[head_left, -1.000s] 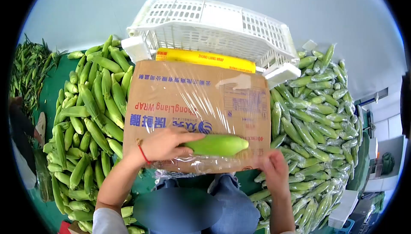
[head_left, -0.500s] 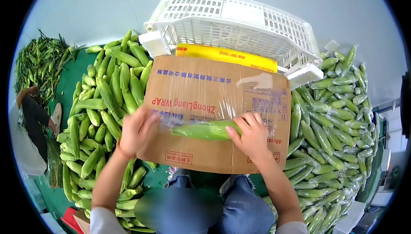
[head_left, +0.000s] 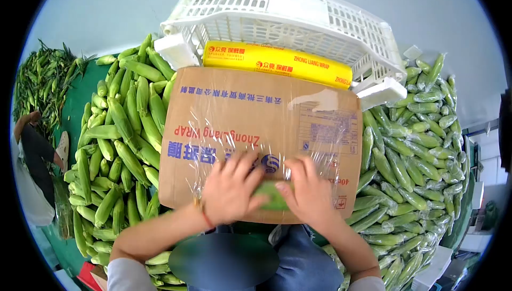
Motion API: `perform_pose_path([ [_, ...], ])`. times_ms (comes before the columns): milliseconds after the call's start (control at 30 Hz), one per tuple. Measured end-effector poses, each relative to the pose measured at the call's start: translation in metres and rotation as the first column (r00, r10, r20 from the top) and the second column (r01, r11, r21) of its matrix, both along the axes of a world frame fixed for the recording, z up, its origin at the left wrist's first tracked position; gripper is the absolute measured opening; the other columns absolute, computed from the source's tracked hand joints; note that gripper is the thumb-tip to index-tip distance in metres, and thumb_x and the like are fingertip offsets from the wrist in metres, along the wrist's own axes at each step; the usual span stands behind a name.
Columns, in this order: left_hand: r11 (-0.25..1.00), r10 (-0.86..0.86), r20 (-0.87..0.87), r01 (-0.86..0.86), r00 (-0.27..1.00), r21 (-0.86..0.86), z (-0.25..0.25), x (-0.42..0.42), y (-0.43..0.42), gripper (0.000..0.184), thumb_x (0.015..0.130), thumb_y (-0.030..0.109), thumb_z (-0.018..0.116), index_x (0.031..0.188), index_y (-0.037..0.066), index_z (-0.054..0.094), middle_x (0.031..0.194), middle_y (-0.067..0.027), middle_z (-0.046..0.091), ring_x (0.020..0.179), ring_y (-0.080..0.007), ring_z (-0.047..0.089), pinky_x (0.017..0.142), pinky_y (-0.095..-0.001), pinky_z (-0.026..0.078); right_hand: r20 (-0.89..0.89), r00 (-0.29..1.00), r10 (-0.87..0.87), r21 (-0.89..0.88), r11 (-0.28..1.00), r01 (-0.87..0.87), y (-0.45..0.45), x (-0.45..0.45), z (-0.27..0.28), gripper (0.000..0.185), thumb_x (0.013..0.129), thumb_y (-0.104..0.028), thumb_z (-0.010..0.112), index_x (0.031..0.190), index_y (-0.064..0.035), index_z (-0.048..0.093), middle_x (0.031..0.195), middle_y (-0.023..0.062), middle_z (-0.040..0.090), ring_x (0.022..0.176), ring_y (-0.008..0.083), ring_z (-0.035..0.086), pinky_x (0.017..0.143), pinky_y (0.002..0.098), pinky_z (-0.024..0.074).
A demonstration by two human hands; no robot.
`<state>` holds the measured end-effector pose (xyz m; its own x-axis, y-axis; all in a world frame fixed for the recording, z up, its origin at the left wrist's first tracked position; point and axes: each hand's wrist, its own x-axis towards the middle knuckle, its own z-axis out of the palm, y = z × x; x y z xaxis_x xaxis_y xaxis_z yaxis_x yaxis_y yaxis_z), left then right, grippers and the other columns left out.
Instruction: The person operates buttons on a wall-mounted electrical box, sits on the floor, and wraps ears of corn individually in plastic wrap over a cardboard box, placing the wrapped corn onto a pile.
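A green ear of corn in its husk (head_left: 273, 195) lies near the front edge of a cardboard box (head_left: 213, 111), partly covered by both hands. My left hand (head_left: 232, 188), slightly blurred, curls over the ear's left end. Around its right end, my right hand (head_left: 309, 191) has its thumb on top and fingers on the far side. Clear plastic film (head_left: 272, 131) stretches over the box top, creased near my fingers. Behind the box lies a yellow roll of plastic wrap (head_left: 277, 63).
Unwrapped ears of corn (head_left: 120, 126) are heaped on the left, film-wrapped ears (head_left: 405, 168) on the right. A white plastic crate (head_left: 288, 14) stands behind the box. Another person's hand (head_left: 33, 116) shows at far left, near loose greens (head_left: 45, 78).
My left hand has come right and down onto the ear. The ear has shifted toward me, and the film now stretches forward from it. More of the yellow roll shows.
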<state>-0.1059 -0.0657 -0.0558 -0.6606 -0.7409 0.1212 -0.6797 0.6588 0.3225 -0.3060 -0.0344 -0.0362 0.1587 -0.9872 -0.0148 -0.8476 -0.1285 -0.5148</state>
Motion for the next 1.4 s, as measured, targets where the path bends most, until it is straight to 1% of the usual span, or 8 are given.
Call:
perform_pose_path([
  [200,0.985,-0.173,-0.024,0.172,0.985,-0.004,-0.024,-0.01,-0.184,0.066,0.081,0.016,0.063,0.138,-0.004,0.037,0.144,-0.0239,0.036,0.134,-0.0373,0.036,0.111,-0.0412,0.031,-0.405,0.869,0.284,-0.5,0.727,-0.47,-0.089,-0.001,-0.026,0.065,0.067,-0.045,0.076,0.119,-0.0116,0.055,0.116,0.0108,0.055,0.105,0.0286,0.057,0.088,0.04,0.0464],
  [567,0.948,-0.268,0.083,0.247,0.96,0.199,-0.022,-0.02,-0.199,0.066,0.081,0.019,0.065,0.14,0.004,0.039,0.15,-0.0202,0.029,0.136,-0.0359,0.033,0.112,-0.0399,0.031,0.145,0.762,0.631,0.603,0.554,-0.574,0.008,-0.022,0.023,0.062,0.077,-0.056,0.066,0.114,-0.0075,0.056,0.089,0.0171,0.065,0.082,0.0353,0.065,0.069,0.0457,0.0536],
  [767,0.93,-0.368,-0.46,0.316,0.808,-0.19,0.011,-0.04,-0.057,0.046,0.083,0.032,0.064,0.123,0.01,0.062,0.143,-0.0203,0.041,0.136,-0.0394,0.035,0.11,-0.0507,0.03,0.495,0.488,-0.719,0.808,0.588,0.047,0.06,-0.042,0.019,0.072,0.088,-0.065,0.046,0.115,0.0011,0.052,0.083,0.0156,0.063,0.072,0.0276,0.065,0.059,0.0368,0.0542],
  [867,0.949,-0.304,-0.621,0.171,0.722,-0.266,-0.005,-0.032,-0.054,0.045,0.086,0.019,0.059,0.131,0.018,0.053,0.137,-0.0193,0.048,0.132,-0.0372,0.04,0.104,-0.0514,0.038,0.614,0.047,-0.788,0.592,0.42,-0.688,0.045,-0.022,0.019,0.082,0.088,-0.075,0.03,0.112,0.0004,0.053,0.076,0.0128,0.059,0.059,0.0212,0.06,0.049,0.028,0.0499],
  [967,0.663,0.683,-0.661,0.644,-0.31,0.383,0.052,-0.066,-0.034,0.045,0.089,0.012,0.049,0.134,0.016,0.044,0.116,-0.0166,0.059,0.118,-0.0311,0.054,0.091,-0.0458,0.05,0.47,-0.335,-0.817,0.089,0.421,-0.903,0.039,0.013,-0.012,0.091,0.084,-0.081,0.021,0.115,-0.0002,0.051,0.072,0.0113,0.056,0.051,0.0176,0.055,0.041,0.0245,0.0435],
  [1033,0.61,0.682,-0.69,0.71,-0.244,0.352,0.02,-0.05,-0.047,0.038,0.093,0.012,0.048,0.13,0.015,0.041,0.102,-0.0122,0.058,0.1,-0.025,0.059,0.08,-0.0406,0.053,0.463,-0.372,-0.805,0.062,0.447,-0.892,0.033,0.024,-0.005,0.096,0.083,-0.083,0.018,0.128,-0.002,0.044,0.071,0.0101,0.055,0.047,0.0161,0.053,0.036,0.0225,0.0394],
  [1200,0.579,0.816,-0.571,0.137,-0.094,0.804,-0.01,-0.015,-0.037,0.02,0.103,0.025,0.042,0.113,0.009,0.046,0.086,-0.0046,0.052,0.072,-0.0164,0.056,0.068,-0.0334,0.053,0.718,0.494,-0.49,0.673,0.67,-0.313,0.024,-0.03,0.01,0.067,0.085,-0.016,0.07,0.14,-0.0014,0.035,0.117,0.0202,0.058,0.074,0.0196,0.066,0.053,0.0262,0.0517],
  [1400,0.187,0.965,-0.231,0.294,0.125,0.937,-0.032,-0.005,0.044,0.027,0.102,0.032,0.041,0.1,0.009,0.056,0.08,-0.0045,0.058,0.065,-0.0141,0.057,0.059,-0.0301,0.049,0.262,0.884,0.388,-0.691,0.715,-0.109,0.007,-0.079,0.051,0.038,0.077,-0.02,0.076,0.11,-0.0055,0.064,0.106,0.0123,0.067,0.082,0.0176,0.066,0.078,0.0311,0.0507],
])
